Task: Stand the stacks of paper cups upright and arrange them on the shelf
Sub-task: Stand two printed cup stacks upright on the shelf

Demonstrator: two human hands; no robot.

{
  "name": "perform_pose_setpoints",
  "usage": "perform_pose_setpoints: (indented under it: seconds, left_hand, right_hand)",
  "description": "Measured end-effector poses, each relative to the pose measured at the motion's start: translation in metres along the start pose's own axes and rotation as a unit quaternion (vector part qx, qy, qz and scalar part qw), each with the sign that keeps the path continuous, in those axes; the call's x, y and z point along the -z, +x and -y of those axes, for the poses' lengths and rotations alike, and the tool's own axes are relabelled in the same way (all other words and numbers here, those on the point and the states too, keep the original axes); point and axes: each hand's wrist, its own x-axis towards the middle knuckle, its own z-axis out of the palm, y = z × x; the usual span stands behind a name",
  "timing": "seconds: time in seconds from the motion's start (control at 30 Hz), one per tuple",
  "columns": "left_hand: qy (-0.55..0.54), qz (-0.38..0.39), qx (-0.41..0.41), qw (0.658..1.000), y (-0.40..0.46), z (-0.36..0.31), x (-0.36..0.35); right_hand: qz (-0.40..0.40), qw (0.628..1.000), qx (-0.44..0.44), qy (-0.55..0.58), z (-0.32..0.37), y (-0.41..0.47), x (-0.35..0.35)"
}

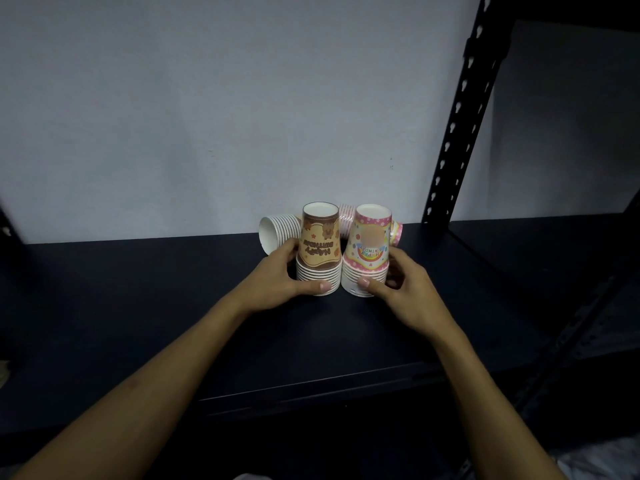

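The dark shelf (138,306) is carrying everything here, with the pale wall behind and a black slotted upright (460,109) rising at the right. Two stacks are standing mouth-down, side by side and just about touching, near the middle of the board. The left hand (277,275) is wrapping around the brown stack (318,251), thumb across the lower rims; the right hand (405,289) is cupping the pink stack (369,251), thumb pressing its bottom rim. Both grips look closed on their stacks.

By my reading, the standing-up step is being finished for these two, and the hands are squaring them together. Behind them two more stacks are lying on their sides: a white-rimmed stack (278,232) at the left, open mouth facing left, and a pink-rimmed stack (347,218) peeking between the tops, with what may be its far end showing at the right. The next move probably calls for letting go and reaching back for one without knocking the front pair.

The brown cup is reading "HAPPY BIRTHDAY", upside down. The pink cup's rainbow banner appears to say the same, partly covered by a blurred patch.
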Motion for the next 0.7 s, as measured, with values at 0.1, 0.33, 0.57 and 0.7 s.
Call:
perform_pose_setpoints:
  seconds: [0.1,0.33,0.57,0.7]
  left_hand:
    - [0.005,-0.009,0.001,1.0,-0.001,0.0,-0.002]
    - [0.021,-0.014,0.004,1.0,-0.003,-0.001,-0.003]
    - [0.03,-0.053,0.001,0.998,-0.012,-0.013,-0.012]
    - [0.042,-0.057,0.006,0.997,-0.014,-0.015,-0.012]
  right_hand:
    - [0.001,1.0,-0.002,0.001,0.0,0.0,0.0]
    - [-0.002,1.0,-0.014,-0.013,0.001,0.0,-0.001]
    - [-0.006,0.999,-0.021,-0.025,0.005,-0.004,-0.003]
    - [-0.015,0.998,-0.018,-0.056,0.008,-0.011,-0.004]
